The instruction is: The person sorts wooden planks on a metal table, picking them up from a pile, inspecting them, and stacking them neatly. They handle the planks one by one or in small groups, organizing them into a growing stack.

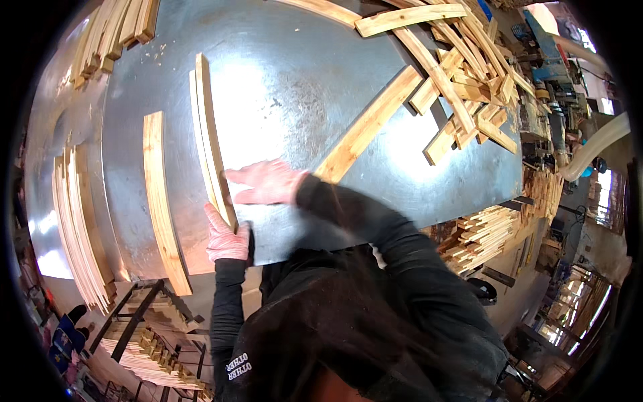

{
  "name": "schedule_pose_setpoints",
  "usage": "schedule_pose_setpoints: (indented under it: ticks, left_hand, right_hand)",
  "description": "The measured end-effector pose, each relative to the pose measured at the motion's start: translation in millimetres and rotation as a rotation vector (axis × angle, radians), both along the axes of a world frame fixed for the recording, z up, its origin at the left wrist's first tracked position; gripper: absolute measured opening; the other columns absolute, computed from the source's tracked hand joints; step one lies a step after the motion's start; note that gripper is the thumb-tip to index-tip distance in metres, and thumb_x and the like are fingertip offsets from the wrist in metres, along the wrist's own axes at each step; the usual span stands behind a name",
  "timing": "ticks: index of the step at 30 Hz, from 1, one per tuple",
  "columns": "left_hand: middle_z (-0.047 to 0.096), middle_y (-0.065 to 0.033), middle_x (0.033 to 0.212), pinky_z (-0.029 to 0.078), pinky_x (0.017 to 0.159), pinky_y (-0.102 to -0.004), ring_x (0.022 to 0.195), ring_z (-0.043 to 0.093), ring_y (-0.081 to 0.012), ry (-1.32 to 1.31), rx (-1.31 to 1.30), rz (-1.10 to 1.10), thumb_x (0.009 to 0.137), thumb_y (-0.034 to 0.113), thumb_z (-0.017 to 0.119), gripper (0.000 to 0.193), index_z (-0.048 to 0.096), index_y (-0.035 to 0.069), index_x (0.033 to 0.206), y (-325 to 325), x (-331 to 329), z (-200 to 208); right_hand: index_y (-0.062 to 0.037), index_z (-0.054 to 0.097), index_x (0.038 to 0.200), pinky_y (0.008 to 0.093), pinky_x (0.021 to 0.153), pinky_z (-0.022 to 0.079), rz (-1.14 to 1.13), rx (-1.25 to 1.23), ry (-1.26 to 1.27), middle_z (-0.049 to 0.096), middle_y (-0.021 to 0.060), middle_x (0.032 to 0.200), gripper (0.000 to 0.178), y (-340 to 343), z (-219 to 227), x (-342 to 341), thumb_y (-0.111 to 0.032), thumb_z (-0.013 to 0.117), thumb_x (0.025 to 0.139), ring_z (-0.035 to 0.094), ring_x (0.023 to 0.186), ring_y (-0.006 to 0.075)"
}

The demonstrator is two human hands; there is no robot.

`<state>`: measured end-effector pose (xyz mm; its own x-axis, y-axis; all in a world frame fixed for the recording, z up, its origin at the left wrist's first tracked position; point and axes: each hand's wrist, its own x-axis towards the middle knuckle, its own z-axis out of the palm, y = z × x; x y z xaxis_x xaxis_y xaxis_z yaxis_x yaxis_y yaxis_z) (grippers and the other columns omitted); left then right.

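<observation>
A: How are the fingers set?

B: Your left hand (228, 238) is at the near end of the wooden strips (211, 144), fingers laid along their left side; you can't tell from here how firmly they press. Your right hand (268, 182) is blurred, its fingers apart and stretched toward the strips' right side, not clamped on anything.

A: And the strips themselves?

B: What look like two lie side by side on the metal counter (281, 74), their far ends uneven, pointing away from you.

A: How should they handle?

B: Expect them light and stiff, though being long and thin they may swing or slide apart on that smooth metal. You'd do well to pinch both together across their sides, one hand near each end; mind the edges for splinters.

A: What lies further out?

B: Left of you, a single plank (163, 201) overhangs the counter's near edge, with a bundle of strips (80, 228) beyond it. To your right a longer board (368, 127) lies slanting, and past that is a jumbled pile of offcuts (462, 80). Below, at your lower left, a dark rack (137, 318) bears more wood.
</observation>
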<state>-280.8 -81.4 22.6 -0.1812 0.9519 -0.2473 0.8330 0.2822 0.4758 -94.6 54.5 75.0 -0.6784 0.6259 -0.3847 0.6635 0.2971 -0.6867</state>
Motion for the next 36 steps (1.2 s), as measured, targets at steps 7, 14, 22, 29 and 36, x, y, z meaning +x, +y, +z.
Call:
schedule_pose_setpoints:
  ticks: [7,14,22,29,36]
  left_hand:
    - [0.061,-0.0246,0.121,0.051,0.085,-0.0467,0.101,0.064,-0.0407,-0.033,0.003,0.166,0.077,0.024,0.07,0.086,0.027,0.013,0.15,-1,2,6]
    - [0.057,-0.0167,0.131,0.048,0.096,-0.0355,0.111,0.06,-0.0256,-0.366,0.072,0.414,0.075,0.007,0.073,0.084,0.031,0.003,0.148,-27,74,-4]
    - [0.051,-0.021,0.137,0.043,0.101,-0.0383,0.12,0.055,-0.0314,-0.137,-0.09,0.3,0.083,0.026,0.071,0.087,0.02,0.01,0.152,46,208,25]
    - [0.057,-0.0224,0.129,0.049,0.093,-0.0408,0.111,0.061,-0.036,0.056,-0.114,0.416,0.076,0.024,0.077,0.095,0.021,0.008,0.151,36,210,2]
    - [0.059,-0.0224,0.124,0.05,0.091,-0.0406,0.107,0.062,-0.0373,0.027,-0.108,0.382,0.075,0.027,0.078,0.09,0.029,0.004,0.147,51,210,-3]
  right_hand:
    - [-0.0048,0.032,0.145,0.0455,0.105,0.036,0.479,0.527,-0.522,0.055,0.0183,0.125,0.102,66,-32,254,-0.049,0.078,0.066,0.051,0.121,0.0332]
    - [-0.0016,0.037,0.138,0.0455,0.08,0.053,0.012,0.401,-0.216,0.064,0.0207,0.104,0.082,137,21,190,-0.046,0.069,0.077,0.064,0.097,0.0354]
    - [0.0081,0.033,0.138,0.0443,0.073,0.053,-0.614,-0.13,0.171,0.066,0.0245,0.098,0.072,136,-45,110,-0.046,0.048,0.093,0.068,0.089,0.0328]
    - [-0.0058,0.05,0.129,0.0468,0.104,0.038,-0.343,1.15,-0.209,0.056,0.0158,0.126,0.042,250,-45,339,-0.018,0.051,0.089,0.051,0.119,0.0318]
    - [-0.0091,0.057,0.113,0.0492,0.094,0.04,-0.191,1.057,-0.815,0.067,0.0091,0.097,0.033,353,-59,459,-0.016,0.061,0.081,0.063,0.1,0.0281]
